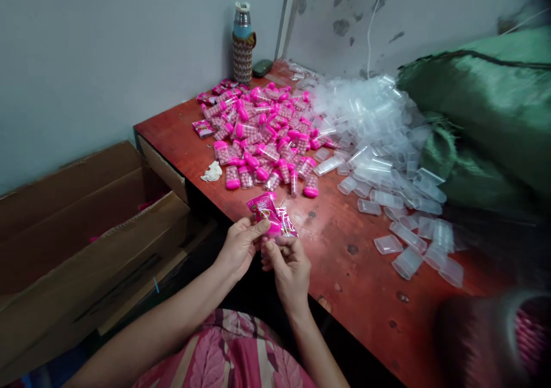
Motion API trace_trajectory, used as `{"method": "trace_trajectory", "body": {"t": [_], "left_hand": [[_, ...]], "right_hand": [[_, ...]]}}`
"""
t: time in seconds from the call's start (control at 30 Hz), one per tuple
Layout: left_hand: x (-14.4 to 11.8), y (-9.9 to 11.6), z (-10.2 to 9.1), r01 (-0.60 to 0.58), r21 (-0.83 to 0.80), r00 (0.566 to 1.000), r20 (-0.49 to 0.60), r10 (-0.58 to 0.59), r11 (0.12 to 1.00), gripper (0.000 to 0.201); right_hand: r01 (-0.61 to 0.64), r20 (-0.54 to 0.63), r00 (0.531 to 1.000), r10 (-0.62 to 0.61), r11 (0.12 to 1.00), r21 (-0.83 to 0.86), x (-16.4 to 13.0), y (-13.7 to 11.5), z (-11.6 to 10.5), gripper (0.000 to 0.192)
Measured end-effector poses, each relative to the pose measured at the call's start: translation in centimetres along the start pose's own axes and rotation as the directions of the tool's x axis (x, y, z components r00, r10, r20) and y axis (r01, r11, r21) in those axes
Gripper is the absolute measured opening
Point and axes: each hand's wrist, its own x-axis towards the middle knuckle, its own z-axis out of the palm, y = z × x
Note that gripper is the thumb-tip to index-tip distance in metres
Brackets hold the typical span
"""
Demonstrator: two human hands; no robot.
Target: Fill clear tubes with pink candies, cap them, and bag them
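Note:
Just over the table's near edge, both my hands meet around a small clear container with a pink cap and pink balls inside. My left hand is closed, its thumb pressed at the cap beside a shiny pink printed packet. My right hand grips the container's lower part. A second glossy packet sticks out behind the fingers; which hand holds it I cannot tell. Beyond them lies a heap of pink-capped containers filled with pink balls.
Clear empty containers are piled right on the red table. A green sack leans behind. An open cardboard box stands left. Farther back is a flask in a knitted cover. A blurred tub of pink balls sits lower right.

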Motion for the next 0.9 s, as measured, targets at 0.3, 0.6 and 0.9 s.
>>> {"method": "trace_trajectory", "body": {"t": [0.3,0.6,0.9], "left_hand": [[0.4,0.4,-0.4,0.072,0.198,0.993,0.075,-0.088,0.978,0.022],[0.2,-0.1,-0.1,0.075,0.243,0.99,0.098,-0.101,0.967,0.019],[-0.5,-0.1,-0.8,0.066,0.152,0.997,0.027,-0.071,0.986,0.013]], "right_hand": [[-0.132,0.123,0.986,0.108,0.971,0.201,0.5,0.3,-0.9,0.019],[-0.045,0.016,0.999,0.044,0.996,0.08,0.5,-0.1,-1.3,0.02],[-0.196,0.184,0.974,0.135,0.906,0.375,0.1,0.6,-1.8,0.027]]}}
